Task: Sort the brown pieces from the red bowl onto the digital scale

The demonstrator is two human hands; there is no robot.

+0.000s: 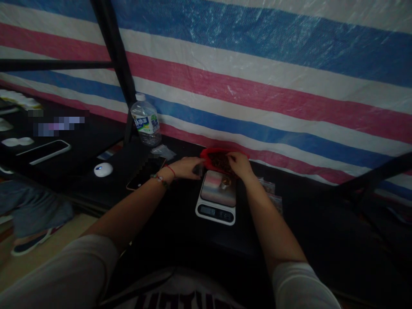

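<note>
A red tray (pixel 208 159) at the far side of the table holds a heap of small dark brown bits (pixel 220 159). My right hand (pixel 240 165) reaches over its right side, fingers pinched together at the heap; whatever is between them is too small to make out. Left of the tray, my left hand (pixel 188 168) is closed on what looks like a small clear plastic bag (pixel 198 170). Between my arms lies a white digital scale (pixel 214 216) with a lit display. A small round gold-coloured metal item (pixel 225 183) rests on its plate.
A clear bottle (pixel 146 124) stands at the back left, with a plastic bag (pixel 163 152) and a phone (pixel 146 172) before it. A white round device (pixel 103 170) lies further left. Small filled bags (pixel 268 187) lie beside my right forearm. Striped sheeting (pixel 257 94) hangs behind.
</note>
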